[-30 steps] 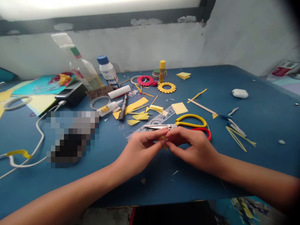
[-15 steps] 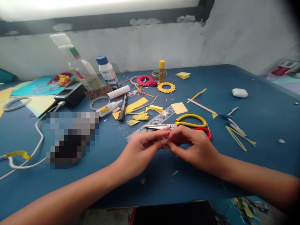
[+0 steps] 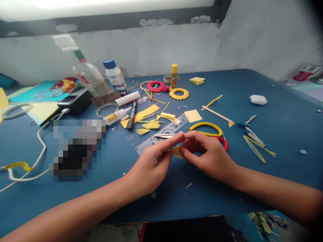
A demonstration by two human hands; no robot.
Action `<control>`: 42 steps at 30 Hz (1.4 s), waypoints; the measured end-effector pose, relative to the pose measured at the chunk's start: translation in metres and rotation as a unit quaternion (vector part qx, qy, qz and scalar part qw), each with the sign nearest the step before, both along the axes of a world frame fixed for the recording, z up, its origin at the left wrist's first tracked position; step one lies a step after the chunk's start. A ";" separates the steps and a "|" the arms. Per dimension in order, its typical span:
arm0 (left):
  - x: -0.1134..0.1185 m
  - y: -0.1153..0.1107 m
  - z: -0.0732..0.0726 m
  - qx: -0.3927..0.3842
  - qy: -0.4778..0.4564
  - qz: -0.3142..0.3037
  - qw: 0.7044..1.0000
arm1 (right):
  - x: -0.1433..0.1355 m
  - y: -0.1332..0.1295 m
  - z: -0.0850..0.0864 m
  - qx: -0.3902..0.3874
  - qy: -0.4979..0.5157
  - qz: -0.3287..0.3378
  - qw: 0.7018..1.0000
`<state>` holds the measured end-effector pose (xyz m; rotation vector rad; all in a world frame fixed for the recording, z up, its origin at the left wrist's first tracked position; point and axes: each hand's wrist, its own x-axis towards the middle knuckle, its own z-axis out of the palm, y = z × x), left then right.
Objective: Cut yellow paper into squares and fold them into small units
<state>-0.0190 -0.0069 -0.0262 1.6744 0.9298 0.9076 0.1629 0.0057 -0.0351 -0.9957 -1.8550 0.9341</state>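
Between both hands is a small folded piece of yellow paper (image 3: 177, 152), partly hidden by the fingers. My left hand (image 3: 155, 164) is closed on its left side, thumb against the paper and fingers stretched above it. From the other side my right hand (image 3: 210, 153) pinches the paper with thumb and fingers. The fingertips of both hands meet over it. Just behind the hands lie scissors (image 3: 205, 125) with one yellow and one red handle, their blades on a clear ruler (image 3: 174, 125). Yellow paper cut-outs (image 3: 151, 124) and a yellow paper square (image 3: 193, 116) rest beyond.
Farther back are a yellow ring (image 3: 179, 94), a red ring (image 3: 155, 86), a glue stick (image 3: 174, 75), a black marker (image 3: 132, 116) and a glue bottle (image 3: 117, 116). A wooden stick (image 3: 217, 114) and a white case (image 3: 258, 99) lie to the right. Bottles (image 3: 114, 76) stand back left.
The folded yellow paper shows more now between the fingers. My left fingers have straightened and reach over it, and the left thumb has drawn slightly back and down.
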 end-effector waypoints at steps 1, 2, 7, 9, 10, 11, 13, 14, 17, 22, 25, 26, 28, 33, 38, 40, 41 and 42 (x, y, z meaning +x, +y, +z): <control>0.002 0.000 -0.002 -0.003 -0.003 0.014 1.000 | -0.001 0.000 -0.001 0.012 -0.011 0.002 1.000; 0.004 0.000 -0.004 -0.011 -0.010 0.030 0.999 | -0.002 0.000 -0.003 0.025 -0.022 0.005 0.999; 0.014 0.009 -0.008 -0.103 -0.093 0.082 0.987 | -0.005 0.003 -0.009 0.081 -0.060 0.002 0.995; 0.017 0.014 -0.007 -0.139 -0.136 0.112 0.974 | -0.005 0.005 -0.007 0.091 -0.058 -0.005 0.994; 0.018 0.016 -0.006 -0.159 -0.151 0.126 0.967 | -0.004 0.007 -0.005 0.097 -0.056 -0.012 0.994; 0.018 0.018 -0.005 -0.177 -0.160 0.135 0.962 | -0.004 0.008 -0.003 0.101 -0.055 -0.021 0.993; 0.018 0.020 -0.004 -0.195 -0.161 0.138 0.958 | -0.003 0.010 0.001 0.102 -0.059 -0.039 0.992; 0.018 0.020 -0.004 -0.190 -0.157 0.134 0.960 | -0.003 0.011 0.003 0.099 -0.062 -0.044 0.992; 0.017 0.018 -0.004 -0.138 -0.134 0.123 0.974 | -0.003 0.013 0.004 0.079 -0.078 -0.043 0.993; 0.016 0.014 -0.005 -0.033 -0.047 0.119 0.991 | -0.001 0.010 0.004 0.069 -0.092 -0.042 0.992; 0.015 0.013 -0.004 0.015 -0.008 0.113 0.993 | 0.000 0.009 0.005 0.060 -0.088 -0.047 0.993; 0.015 0.013 -0.004 0.028 0.001 0.109 0.994 | -0.001 0.009 0.005 0.058 -0.087 -0.049 0.993; 0.014 0.014 -0.003 0.052 0.023 0.095 0.994 | -0.002 0.010 0.005 0.054 -0.090 -0.048 0.993; -0.006 0.032 0.009 0.084 0.108 0.105 0.985 | 0.001 0.014 0.002 0.049 -0.099 -0.025 0.994; -0.052 0.064 0.024 0.091 0.147 0.217 0.961 | 0.005 0.032 0.017 0.036 -0.145 -0.027 0.988; -0.066 0.072 0.026 0.078 0.165 0.246 0.952 | -0.002 0.046 0.026 0.036 -0.188 -0.009 0.981; -0.070 0.074 0.026 0.064 0.157 0.253 0.952 | -0.008 0.053 0.030 0.031 -0.203 -0.003 0.979; -0.072 0.076 0.026 0.049 0.146 0.257 0.954 | -0.015 0.060 0.032 0.020 -0.218 0.003 0.976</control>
